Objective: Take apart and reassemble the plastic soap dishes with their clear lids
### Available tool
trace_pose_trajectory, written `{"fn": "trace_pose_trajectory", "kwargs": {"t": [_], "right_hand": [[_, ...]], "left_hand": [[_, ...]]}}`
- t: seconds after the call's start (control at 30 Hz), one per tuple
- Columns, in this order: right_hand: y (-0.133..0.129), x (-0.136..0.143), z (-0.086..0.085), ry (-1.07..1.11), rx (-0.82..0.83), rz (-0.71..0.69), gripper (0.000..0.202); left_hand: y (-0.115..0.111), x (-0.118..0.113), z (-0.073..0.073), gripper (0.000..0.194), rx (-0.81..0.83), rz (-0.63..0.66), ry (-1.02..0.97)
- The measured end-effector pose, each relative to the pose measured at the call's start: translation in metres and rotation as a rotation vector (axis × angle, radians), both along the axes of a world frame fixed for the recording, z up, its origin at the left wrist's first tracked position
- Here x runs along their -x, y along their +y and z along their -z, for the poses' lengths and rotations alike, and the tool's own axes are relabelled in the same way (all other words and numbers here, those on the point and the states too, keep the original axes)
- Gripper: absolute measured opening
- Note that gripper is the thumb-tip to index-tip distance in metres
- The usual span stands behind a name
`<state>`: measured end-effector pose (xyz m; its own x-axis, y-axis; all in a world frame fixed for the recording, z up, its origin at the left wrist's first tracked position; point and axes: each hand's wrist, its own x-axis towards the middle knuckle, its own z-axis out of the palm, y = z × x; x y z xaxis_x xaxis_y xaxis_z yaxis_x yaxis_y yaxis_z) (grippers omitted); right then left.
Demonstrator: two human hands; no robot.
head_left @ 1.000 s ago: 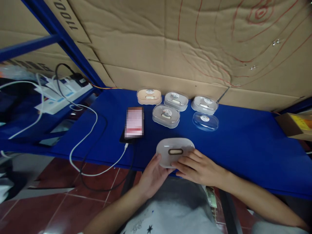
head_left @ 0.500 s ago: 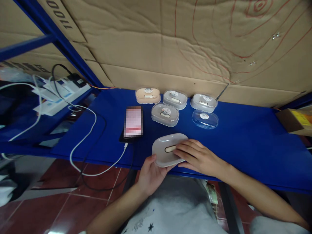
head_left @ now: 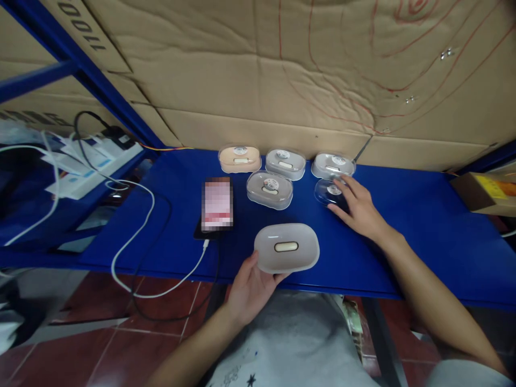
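Note:
My left hand (head_left: 252, 287) holds an uncovered grey oval dish (head_left: 298, 258) by its near left side, above the front of the blue table (head_left: 382, 269). A cream oblong piece (head_left: 286, 246) lies in the middle of the dish. My right hand (head_left: 357, 209) reaches over a clear lid (head_left: 322, 192) with a round white sticker. Its fingers are apart, at the lid's right side; whether they touch it I cannot tell. Just behind the lid is a grey covered dish (head_left: 322, 167).
Two more grey covered dishes (head_left: 296, 171) (head_left: 258, 196) and an orange one (head_left: 237, 165) stand left of the lid. A phone (head_left: 217, 204) with a white cable lies at left. Cardboard (head_left: 226, 80) rises behind; a box (head_left: 479, 199) sits at right.
My right hand has left the cream piece in the dish and moved right and away from me to the clear lid. My left hand still holds the dish. The view has shifted slightly.

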<state>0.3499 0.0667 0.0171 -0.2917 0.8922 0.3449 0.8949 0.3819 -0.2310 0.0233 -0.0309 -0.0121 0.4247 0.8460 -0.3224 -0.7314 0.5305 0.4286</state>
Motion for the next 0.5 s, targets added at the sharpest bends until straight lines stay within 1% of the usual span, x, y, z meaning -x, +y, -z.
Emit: {"fn": "trace_pose_trajectory", "kwargs": {"t": [0.03,0.1,0.2,0.3,0.37,0.43,0.5], "right_hand": [[0.005,-0.01,0.003,-0.051,0.048,0.038,0.071],[0.01,-0.023,0.007,-0.114,0.139,0.052,0.082],[0.007,-0.023,0.008,-0.102,0.204,0.023,0.088],[0.002,-0.012,0.003,0.018,0.22,-0.061,0.079],[-0.003,-0.002,-0.004,0.132,0.205,-0.129,0.072],[-0.012,0.011,-0.013,0.219,0.174,-0.205,0.072],[-0.026,0.029,-0.021,0.25,0.163,-0.307,0.075]], "left_hand": [[0.0,0.0,0.0,0.047,0.002,0.012,-0.002],[0.001,0.001,-0.001,0.045,0.002,0.032,-0.005],[0.001,0.001,0.001,0.044,0.006,0.056,-0.009],[0.001,0.001,0.003,0.045,0.012,0.076,-0.015],[0.001,0.001,0.003,0.045,0.008,0.08,-0.019],[0.001,0.0,0.002,0.047,-0.004,0.089,-0.03],[0.001,-0.002,0.001,0.05,-0.026,0.109,-0.048]]}}
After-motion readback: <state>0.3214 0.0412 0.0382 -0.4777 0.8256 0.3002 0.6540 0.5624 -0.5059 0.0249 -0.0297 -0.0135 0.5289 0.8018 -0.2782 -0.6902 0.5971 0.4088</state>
